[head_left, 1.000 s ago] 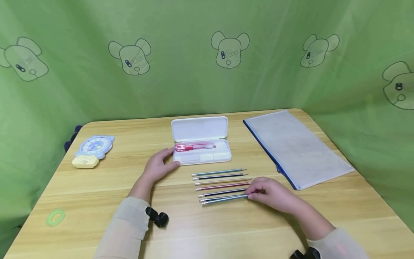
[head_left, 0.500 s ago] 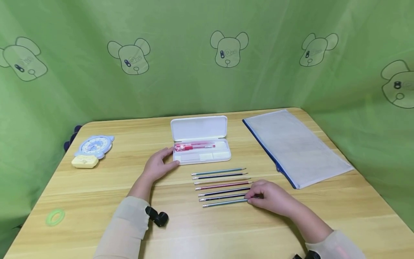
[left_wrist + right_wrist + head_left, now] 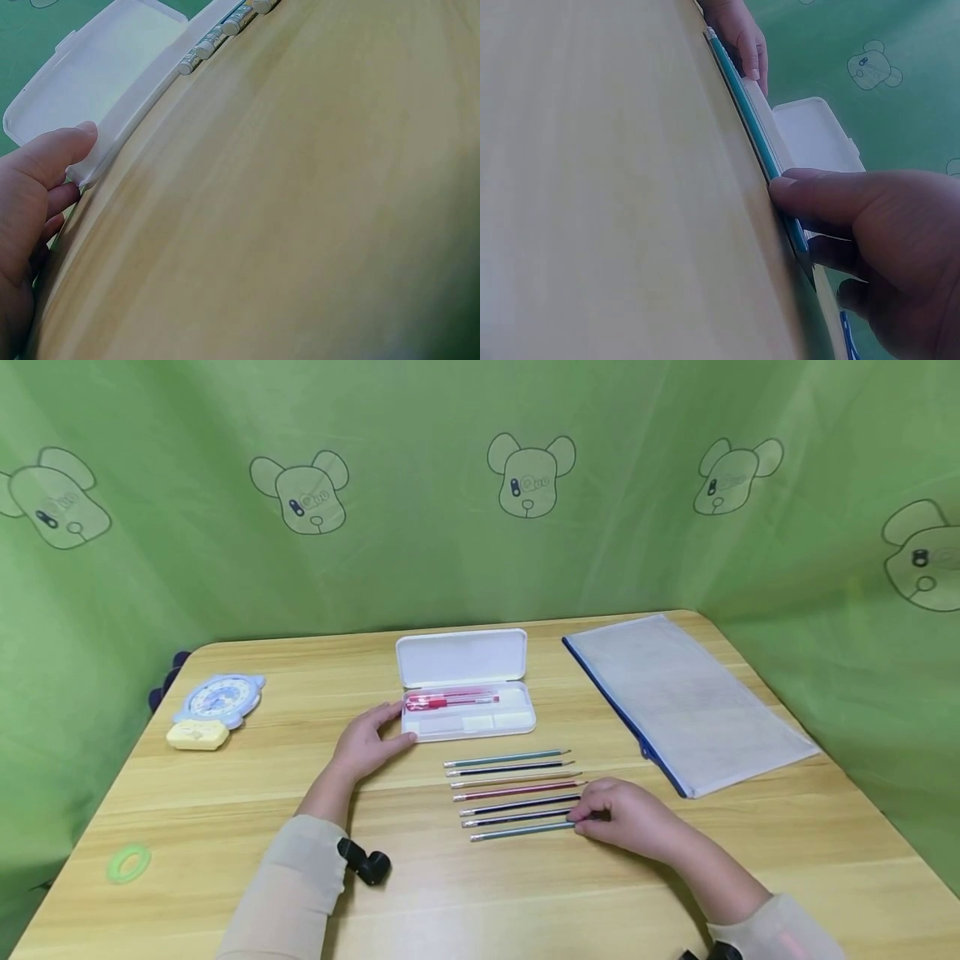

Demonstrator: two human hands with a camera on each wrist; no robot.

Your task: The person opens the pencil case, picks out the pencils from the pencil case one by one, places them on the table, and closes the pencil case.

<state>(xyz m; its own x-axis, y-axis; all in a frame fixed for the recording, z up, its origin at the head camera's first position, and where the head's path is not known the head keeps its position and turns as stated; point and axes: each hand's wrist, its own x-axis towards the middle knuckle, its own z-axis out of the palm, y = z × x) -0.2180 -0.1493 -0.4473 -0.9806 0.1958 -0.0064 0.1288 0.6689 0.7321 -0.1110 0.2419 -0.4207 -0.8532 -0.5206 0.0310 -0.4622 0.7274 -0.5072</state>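
A white pencil case (image 3: 517, 708) stands with its lid (image 3: 461, 657) up near the table's middle, red pens (image 3: 457, 699) lying inside. My left hand (image 3: 366, 747) holds its left end; the left wrist view shows the thumb (image 3: 69, 146) on the rim at the corner. In front of the case several pencils lie in a spaced row, erasers to the left, among them a red pencil (image 3: 510, 792). At the row's near end, my right hand (image 3: 630, 817) pinches a teal pencil (image 3: 742, 105) close to its sharpened end, thumb on the near side.
A mesh zip pouch (image 3: 690, 706) with a blue zipper edge lies at the right. On the left are a light blue toy clock (image 3: 223, 696), a yellow block (image 3: 197, 735) and a green ring (image 3: 128, 864). Green curtains (image 3: 420, 568) surround the wooden table (image 3: 420, 910).
The teal pencil, earlier close against the dark pencil beside it, has shifted toward me with my right hand and now lies apart from it. My left hand stays on the pencil case.
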